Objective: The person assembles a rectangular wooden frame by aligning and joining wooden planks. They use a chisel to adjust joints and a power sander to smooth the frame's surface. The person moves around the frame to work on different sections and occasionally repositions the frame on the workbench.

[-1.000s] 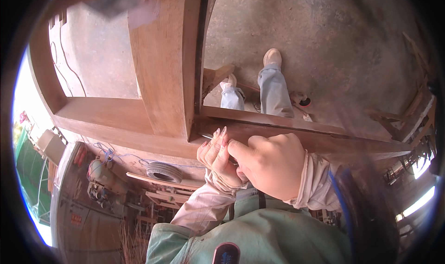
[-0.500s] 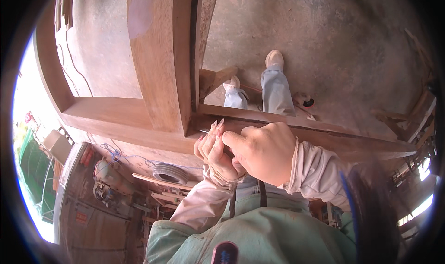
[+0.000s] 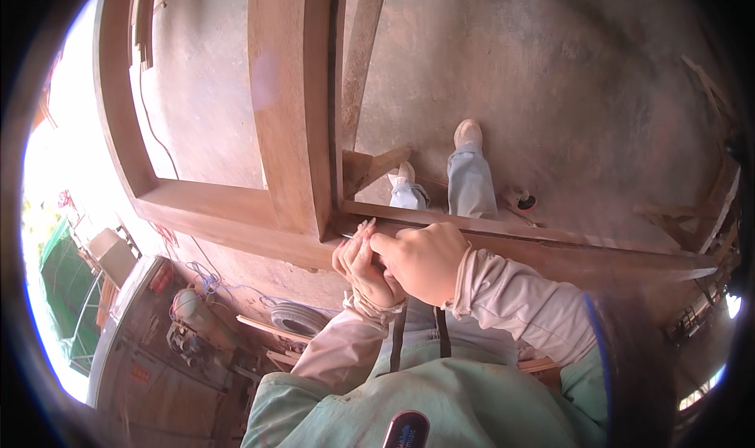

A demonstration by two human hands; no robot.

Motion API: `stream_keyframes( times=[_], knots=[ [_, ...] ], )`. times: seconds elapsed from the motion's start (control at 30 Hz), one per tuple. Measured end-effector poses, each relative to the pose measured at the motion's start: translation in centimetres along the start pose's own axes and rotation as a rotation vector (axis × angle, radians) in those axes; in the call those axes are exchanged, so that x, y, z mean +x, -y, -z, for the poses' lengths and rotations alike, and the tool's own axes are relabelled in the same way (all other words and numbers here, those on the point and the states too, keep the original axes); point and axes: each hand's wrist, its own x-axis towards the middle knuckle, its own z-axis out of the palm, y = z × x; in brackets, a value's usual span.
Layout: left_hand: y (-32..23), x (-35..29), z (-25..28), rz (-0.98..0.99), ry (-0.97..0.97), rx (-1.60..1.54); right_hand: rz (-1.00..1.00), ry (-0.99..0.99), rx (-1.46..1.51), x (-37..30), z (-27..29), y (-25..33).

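My left hand (image 3: pixel 363 269) is closed at the inner corner of a brown wooden frame (image 3: pixel 303 126), fingers curled around a slim tool whose thin metal tip (image 3: pixel 346 235) points into the corner. Pressed against it, my right hand (image 3: pixel 429 261) is closed too and covers the tool's rear end. The handle is hidden, so I cannot tell its exact kind. Both hands rest over the near rail (image 3: pixel 566 247), which has a dark groove along its length. A thick upright member meets this rail just left of the fingertips.
Below the frame are a black tyre (image 3: pixel 299 319), a machine with a rounded tank (image 3: pixel 189 306) and blue cord (image 3: pixel 206 279). A wooden brace (image 3: pixel 377 165) juts out near my feet. My shoes (image 3: pixel 468 134) stand on the concrete floor (image 3: pixel 550 78). Green netting (image 3: pixel 59 291) hangs at far left.
The view has shifted, so the frame and floor sit slightly lower and further right. My right hand has moved a little left along the rail; both hands keep their hold at the corner.
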Motion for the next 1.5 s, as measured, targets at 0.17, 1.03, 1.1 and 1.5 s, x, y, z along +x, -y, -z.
stream_keyframes(
  times=[0.17, 1.03, 1.1, 1.5],
  knots=[
    [-0.1, 0.0, -0.6, 0.004, -0.046, 0.035, 0.011, -0.005, -0.013, 0.1, 0.5, -0.1],
    [-0.4, -0.1, -0.4, 0.079, -0.031, 0.109, -0.058, -0.023, -0.153, 1.0, -1.2, 0.5],
    [-0.3, 0.1, -0.3, 0.102, -0.055, 0.022, -0.04, 0.01, -0.108, 1.6, -0.7, 0.5],
    [-0.4, -0.1, -0.4, 0.097, -0.035, -0.008, 0.018, -0.011, -0.027, 0.1, 0.8, 0.0]
  ],
)
